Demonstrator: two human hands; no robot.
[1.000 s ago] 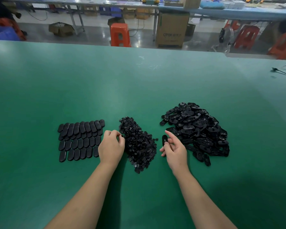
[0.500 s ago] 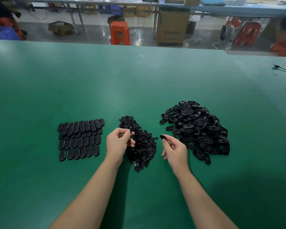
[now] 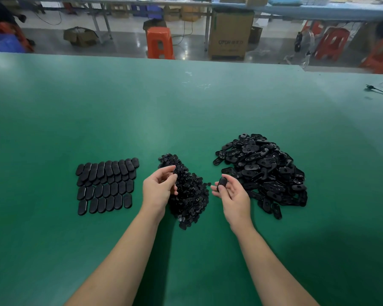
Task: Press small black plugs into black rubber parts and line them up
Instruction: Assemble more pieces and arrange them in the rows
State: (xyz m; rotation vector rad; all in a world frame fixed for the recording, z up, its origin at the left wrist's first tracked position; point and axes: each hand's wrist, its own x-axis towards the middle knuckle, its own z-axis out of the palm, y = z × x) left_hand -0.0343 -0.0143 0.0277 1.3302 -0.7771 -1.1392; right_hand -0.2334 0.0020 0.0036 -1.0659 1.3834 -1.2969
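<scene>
A heap of small black plugs (image 3: 190,195) lies mid-table. My left hand (image 3: 158,188) hovers over its left side with fingers curled; whether a plug sits between the fingertips I cannot tell. My right hand (image 3: 232,195) is turned palm-up and pinches one oval black rubber part (image 3: 222,183) between thumb and fingers. To the right is a big loose pile of rubber parts (image 3: 265,168). On the left, finished parts (image 3: 106,184) lie in overlapping rows.
The green table (image 3: 186,107) stretches far ahead to its back edge. A black cable (image 3: 380,90) lies at the far right. Beyond the table stand orange stools (image 3: 159,43) and a cardboard box (image 3: 230,34) on the floor.
My right hand picked one rubber part from the pile's edge, lifted it and turned palm-up. My left hand rose from the plug heap's left edge and curled its fingers.
</scene>
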